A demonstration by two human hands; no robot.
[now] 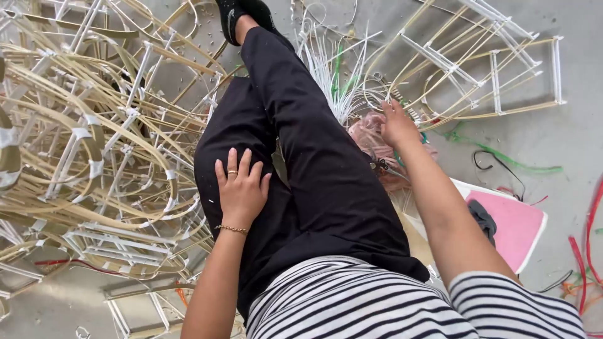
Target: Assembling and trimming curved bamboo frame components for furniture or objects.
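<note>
Hands open: left [240, 191] flat on thigh [251, 125], right [397, 122] touching bamboo frame [477, 75] edge.

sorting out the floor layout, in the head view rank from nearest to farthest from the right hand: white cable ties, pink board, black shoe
1. white cable ties: bundle on the floor just left of the right hand, nearest.
2. pink board: on the floor below and to the right, beside the forearm.
3. black shoe: at the top of the view, on the outstretched leg's foot, farthest.

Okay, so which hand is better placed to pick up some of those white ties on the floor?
The right hand, probably: it is stretched out beside the bundle of white ties. The left hand lies flat on the black trouser leg, away from them.
</note>
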